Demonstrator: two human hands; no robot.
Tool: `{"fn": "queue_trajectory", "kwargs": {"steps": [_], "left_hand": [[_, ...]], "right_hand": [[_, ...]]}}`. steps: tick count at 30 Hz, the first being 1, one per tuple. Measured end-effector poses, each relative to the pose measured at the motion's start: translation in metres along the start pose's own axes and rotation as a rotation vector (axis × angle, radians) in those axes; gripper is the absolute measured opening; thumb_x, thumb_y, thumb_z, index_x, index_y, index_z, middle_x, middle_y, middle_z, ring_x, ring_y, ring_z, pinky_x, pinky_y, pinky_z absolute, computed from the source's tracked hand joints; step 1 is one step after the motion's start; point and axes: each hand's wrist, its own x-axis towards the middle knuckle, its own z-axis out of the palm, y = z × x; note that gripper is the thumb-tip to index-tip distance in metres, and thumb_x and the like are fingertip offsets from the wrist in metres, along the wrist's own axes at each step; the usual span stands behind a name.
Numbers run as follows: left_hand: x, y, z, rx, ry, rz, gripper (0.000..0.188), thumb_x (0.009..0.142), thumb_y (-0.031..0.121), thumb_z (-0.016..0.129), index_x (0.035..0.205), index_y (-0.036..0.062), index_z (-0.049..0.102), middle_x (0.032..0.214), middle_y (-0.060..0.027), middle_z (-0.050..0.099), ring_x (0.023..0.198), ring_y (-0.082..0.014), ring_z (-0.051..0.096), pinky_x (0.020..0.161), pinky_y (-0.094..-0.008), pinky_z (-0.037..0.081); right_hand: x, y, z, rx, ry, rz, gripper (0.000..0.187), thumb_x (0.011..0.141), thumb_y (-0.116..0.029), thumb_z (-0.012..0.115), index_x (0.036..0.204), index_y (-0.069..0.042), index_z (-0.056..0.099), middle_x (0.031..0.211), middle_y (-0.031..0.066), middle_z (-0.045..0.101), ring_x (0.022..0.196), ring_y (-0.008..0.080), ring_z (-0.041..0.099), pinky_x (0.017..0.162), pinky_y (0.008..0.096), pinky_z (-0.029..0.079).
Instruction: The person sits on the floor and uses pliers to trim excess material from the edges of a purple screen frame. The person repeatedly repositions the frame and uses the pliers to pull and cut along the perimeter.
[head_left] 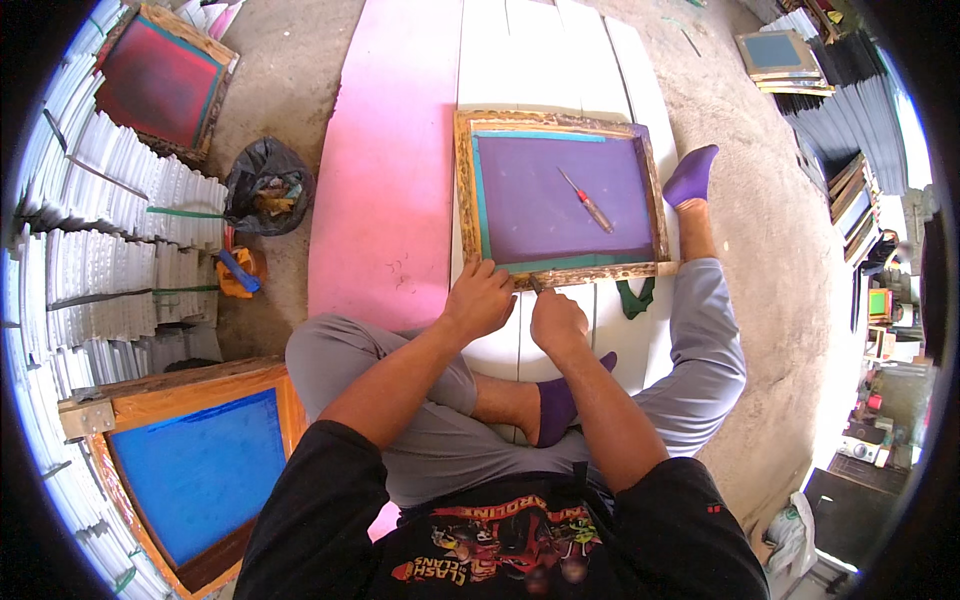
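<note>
A wooden screen-printing frame [463, 190] with purple mesh [540, 210] and teal edges lies before me on white and pink boards. My left hand [482, 300] grips its near left corner, fingers bent over the wood. Close to the right of it, my right hand [560, 322] is closed at the frame's near edge. A small dark tip shows at its fingers against the wood; the rest of what it holds is hidden. On the mesh rests a screwdriver [587, 203] with a red and clear handle, touched by neither hand.
A dark green strap [634, 298] lies by the frame's near right corner. Left stand bundled white stacks [110, 270], a black bag [268, 185] with scraps, a blue-mesh frame [200, 475] and a red-mesh frame [160, 80]. My purple-socked foot [692, 175] sits beside the frame's right side.
</note>
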Motion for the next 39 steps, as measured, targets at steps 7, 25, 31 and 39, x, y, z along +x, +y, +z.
{"fn": "queue_trajectory", "kwargs": {"steps": [7,25,31,39], "left_hand": [[0.001,-0.001,0.004,-0.008,-0.054,-0.040,0.031,0.084,0.024,0.072,0.107,0.0031,0.075,0.097,-0.0083,0.068,0.104,-0.0283,0.059,0.105,-0.0489,0.042],[0.002,-0.001,0.002,-0.084,-0.041,-0.071,0.021,0.086,0.019,0.065,0.092,0.0016,0.075,0.095,-0.0097,0.069,0.103,-0.0303,0.061,0.104,-0.0474,0.045],[0.001,-0.001,0.002,-0.053,-0.044,-0.055,0.022,0.083,0.022,0.070,0.096,0.0042,0.073,0.097,-0.0078,0.066,0.103,-0.0275,0.059,0.101,-0.0443,0.046],[0.002,-0.005,-0.004,-0.089,-0.042,-0.054,0.021,0.087,0.021,0.067,0.096,0.0039,0.075,0.099,-0.0084,0.070,0.101,-0.0279,0.062,0.101,-0.0433,0.046]], "right_hand": [[-0.005,-0.003,0.004,0.144,-0.001,0.065,0.028,0.090,-0.008,0.056,0.115,0.004,0.063,0.114,0.0272,0.071,0.111,0.0412,0.069,0.097,0.0490,0.054],[0.007,0.016,0.014,0.288,-0.024,-0.007,0.035,0.087,-0.008,0.055,0.118,0.005,0.063,0.115,0.0327,0.068,0.112,0.0461,0.066,0.098,0.0525,0.053],[0.020,0.027,0.028,0.470,-0.059,-0.010,0.034,0.086,-0.011,0.057,0.115,0.005,0.065,0.115,0.0335,0.068,0.113,0.0457,0.066,0.099,0.0532,0.052],[0.011,0.029,0.022,0.798,-0.155,-0.070,0.010,0.084,-0.006,0.055,0.087,0.004,0.057,0.065,0.0150,0.065,0.049,0.0228,0.066,0.043,0.0381,0.051]]}}
